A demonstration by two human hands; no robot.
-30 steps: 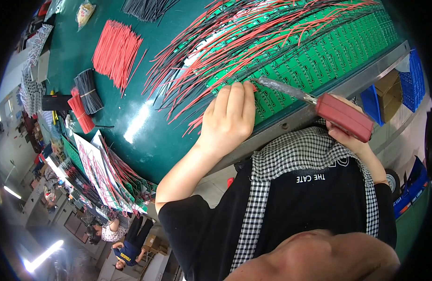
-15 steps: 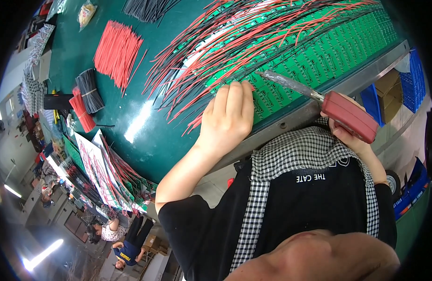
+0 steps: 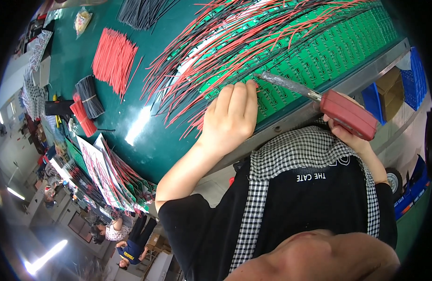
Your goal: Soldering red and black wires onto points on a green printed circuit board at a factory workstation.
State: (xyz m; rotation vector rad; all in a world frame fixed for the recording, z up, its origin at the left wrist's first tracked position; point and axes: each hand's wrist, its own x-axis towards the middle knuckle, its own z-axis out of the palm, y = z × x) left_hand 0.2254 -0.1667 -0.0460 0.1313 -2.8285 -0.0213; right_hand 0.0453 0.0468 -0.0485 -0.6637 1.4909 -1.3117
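Observation:
In my right hand [image 3: 343,131] is a soldering gun [image 3: 349,114] with a red grip, my fingers closed round it. Its long grey barrel points left, and the tip sits just above the boards, close to my left fingertips. My left hand [image 3: 230,117] rests at the near edge of the green circuit boards [image 3: 319,65], fingers together and bent down. A small red wire end [image 3: 256,85] pokes out at its fingertips; the rest of that wire is hidden under the hand. Many red and black wires [image 3: 216,56] fan across the boards, beyond and left of my left hand.
Loose red wires [image 3: 113,61] and black wires [image 3: 143,11] lie on the green tabletop [image 3: 131,89], with tied black [image 3: 90,96] and red bundles [image 3: 83,117] at left. Wired boards [image 3: 108,173] stand at the table's left edge. Blue crates [image 3: 413,77] are at right. Other people are far off.
My left hand has shifted very slightly right along the board edge. The soldering gun's tip has come a little closer to its fingertips. Both grips look the same.

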